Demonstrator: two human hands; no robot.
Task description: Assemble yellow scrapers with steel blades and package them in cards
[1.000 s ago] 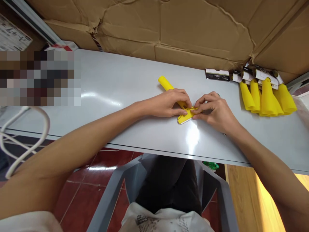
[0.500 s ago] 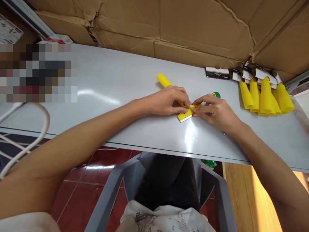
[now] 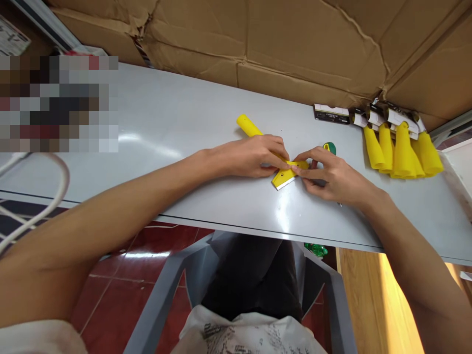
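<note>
A yellow scraper (image 3: 249, 126) lies on the grey table, its handle pointing to the back left and its wide head, edged with a pale blade, toward the front. My left hand (image 3: 254, 155) is closed over the neck of the scraper, fingertips on the head. From the right, my right hand (image 3: 332, 174) pinches the head's upper edge between thumb and fingers. Small holes show in the yellow head. Just behind my right hand sits a green and yellow object (image 3: 331, 147), partly hidden by the fingers.
Several yellow handles (image 3: 403, 152) with black and white packaging stand at the back right, beside a flat black and white package (image 3: 332, 113). Cardboard (image 3: 295, 49) lines the back of the table (image 3: 177, 113). A white cable (image 3: 62, 182) loops at the left.
My left thumb and fingers have shifted back on the scraper head, uncovering a hole. My right fingers have spread a little over its right part.
</note>
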